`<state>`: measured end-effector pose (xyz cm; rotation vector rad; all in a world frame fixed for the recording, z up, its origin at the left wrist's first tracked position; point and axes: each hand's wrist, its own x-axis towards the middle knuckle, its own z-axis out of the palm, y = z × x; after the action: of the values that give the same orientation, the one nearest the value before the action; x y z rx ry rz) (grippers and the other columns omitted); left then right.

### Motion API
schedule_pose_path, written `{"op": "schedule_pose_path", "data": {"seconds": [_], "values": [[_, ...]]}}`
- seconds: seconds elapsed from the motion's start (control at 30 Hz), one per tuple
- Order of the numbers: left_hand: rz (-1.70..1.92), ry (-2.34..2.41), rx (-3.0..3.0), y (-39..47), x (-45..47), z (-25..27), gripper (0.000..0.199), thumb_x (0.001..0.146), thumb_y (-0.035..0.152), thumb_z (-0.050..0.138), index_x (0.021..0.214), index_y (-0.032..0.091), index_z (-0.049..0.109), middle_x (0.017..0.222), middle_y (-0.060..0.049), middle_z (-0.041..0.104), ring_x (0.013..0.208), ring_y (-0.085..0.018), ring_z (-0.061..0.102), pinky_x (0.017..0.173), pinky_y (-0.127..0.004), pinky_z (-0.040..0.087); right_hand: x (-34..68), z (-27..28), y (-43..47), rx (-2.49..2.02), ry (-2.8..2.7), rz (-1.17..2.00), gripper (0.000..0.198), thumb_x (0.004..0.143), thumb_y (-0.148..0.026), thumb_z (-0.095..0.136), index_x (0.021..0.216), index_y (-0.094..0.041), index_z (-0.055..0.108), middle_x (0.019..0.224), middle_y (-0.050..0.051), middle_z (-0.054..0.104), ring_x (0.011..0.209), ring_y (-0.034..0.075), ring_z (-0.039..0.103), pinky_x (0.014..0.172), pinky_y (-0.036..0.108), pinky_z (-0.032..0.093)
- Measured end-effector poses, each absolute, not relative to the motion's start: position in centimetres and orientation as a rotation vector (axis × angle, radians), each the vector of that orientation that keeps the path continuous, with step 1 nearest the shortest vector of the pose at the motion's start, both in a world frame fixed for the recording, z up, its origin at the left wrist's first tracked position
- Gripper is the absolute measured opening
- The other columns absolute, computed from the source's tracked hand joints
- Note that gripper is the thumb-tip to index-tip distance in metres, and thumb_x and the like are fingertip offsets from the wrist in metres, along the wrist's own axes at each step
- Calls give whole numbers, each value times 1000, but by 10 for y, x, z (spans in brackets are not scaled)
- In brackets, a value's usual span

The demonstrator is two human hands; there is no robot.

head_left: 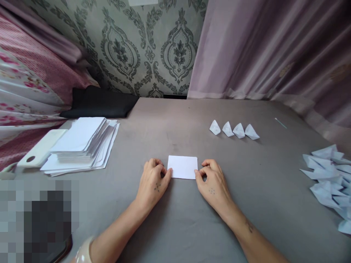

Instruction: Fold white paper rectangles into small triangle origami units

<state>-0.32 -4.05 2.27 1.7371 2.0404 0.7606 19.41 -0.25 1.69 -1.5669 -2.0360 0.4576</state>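
A small white rectangle of paper [182,167], apparently folded, lies before me on the grey cloth. At its lower left corner, the thumb of my left hand [155,177] presses on the edge, with the fingers curled beside it. My right hand [213,180] has its thumb on the lower right corner, and its fingers are bent inward in a pinch. Both hands rest close to the surface, one on each side of the paper. The undersides of the fingers are hidden.
Several folded paper boats [239,130] stand in a row at the back right. More folded paper pieces [329,175] are heaped at the right edge. A stack of white paper [79,142] sits left, beside a white board [41,149]. A cotton swab [280,123] lies far right.
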Motion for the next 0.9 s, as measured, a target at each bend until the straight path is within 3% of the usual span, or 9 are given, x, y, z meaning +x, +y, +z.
{"op": "schedule_pose_path", "data": {"seconds": [0.27, 0.4, 0.53, 0.7, 0.77, 0.9], "values": [[745, 2035, 1804, -40, -3, 23, 27, 86, 35, 53, 66, 17, 57, 93, -8, 53, 90, -23, 49, 82, -39, 45, 196, 16, -2, -1563, -2087, 421, 24, 85, -27, 52, 62, -19, 50, 97, 10, 55, 87, 23, 53, 82, 39, 43], [711, 2039, 1914, -42, -5, 24, 18, 89, 32, 49, 82, 17, 55, 91, -8, 52, 85, -22, 48, 78, -38, 45, 196, 18, -3, -1523, -2068, 433, 7, 84, -25, 55, 83, -18, 54, 97, 9, 54, 86, 22, 52, 79, 36, 45], [673, 1914, 2179, -41, -4, 26, 16, 91, 21, 42, 100, 17, 54, 103, -11, 55, 91, -24, 47, 84, -40, 43, 193, 25, -5, -1285, -2249, 444, 18, 88, -13, 44, 98, -20, 58, 102, 8, 58, 93, 20, 51, 83, 33, 44], [613, 1693, 2310, -40, -1, 27, 25, 93, 13, 32, 96, 17, 57, 97, -9, 58, 87, -21, 50, 81, -34, 43, 189, 39, -15, -1187, -2512, 345, 31, 89, -7, 37, 97, -21, 64, 98, 7, 61, 92, 20, 52, 81, 31, 43], [706, 1741, 2218, -41, 1, 24, 19, 92, 17, 38, 93, 17, 57, 96, -8, 58, 88, -20, 51, 82, -33, 43, 186, 45, -25, -1232, -2575, 235, 32, 90, -10, 38, 107, -20, 63, 101, 9, 60, 90, 21, 52, 80, 33, 42], [759, 1850, 2088, -42, 5, 16, 13, 89, 18, 44, 94, 17, 56, 97, -7, 59, 89, -21, 51, 84, -35, 41, 178, 51, -47, -1292, -2659, 74, 40, 93, -33, 42, 132, -26, 50, 110, 14, 55, 93, 26, 50, 80, 38, 42]]}}
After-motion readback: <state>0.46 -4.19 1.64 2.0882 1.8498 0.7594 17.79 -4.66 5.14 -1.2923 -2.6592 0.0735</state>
